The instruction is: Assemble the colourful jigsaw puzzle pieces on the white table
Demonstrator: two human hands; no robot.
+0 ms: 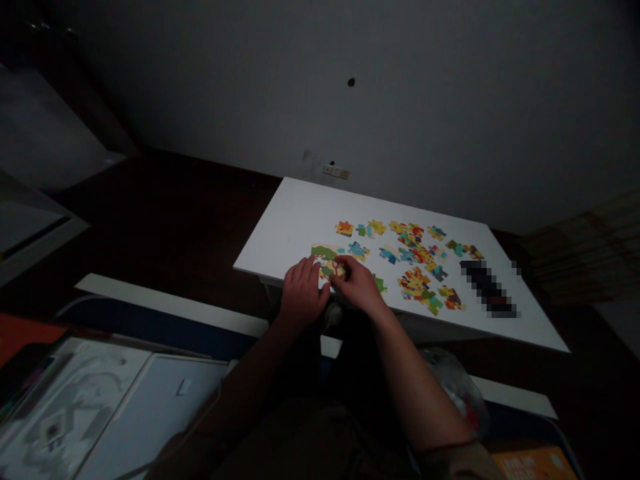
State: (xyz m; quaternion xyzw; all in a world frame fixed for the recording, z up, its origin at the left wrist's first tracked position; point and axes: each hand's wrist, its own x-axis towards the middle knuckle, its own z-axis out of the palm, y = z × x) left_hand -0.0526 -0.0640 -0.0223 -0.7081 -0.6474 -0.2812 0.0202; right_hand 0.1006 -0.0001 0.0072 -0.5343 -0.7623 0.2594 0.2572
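At the near edge of the white table (pixel 300 207), my left hand (pixel 302 291) lies flat with its fingers stretched over the left side of a joined patch of jigsaw puzzle (pixel 324 252) showing a green tree. My right hand (pixel 359 285) is curled from the other side, thumb and fingers pinched on a puzzle piece at the patch's lower right. My fingers hide part of that piece, so I cannot tell whether it is locked in. Close by are a blue piece (pixel 358 250) and a green piece (pixel 380 283), the latter partly behind my right hand.
Loose puzzle pieces (pixel 417 283) are spread over the middle and right of the table. A pixelated dark object (pixel 487 288) lies at the right. Below are a bench with a white board (pixel 155 400) at left, a clear plastic bag (pixel 455 383) and an orange box (pixel 535 463) at right.
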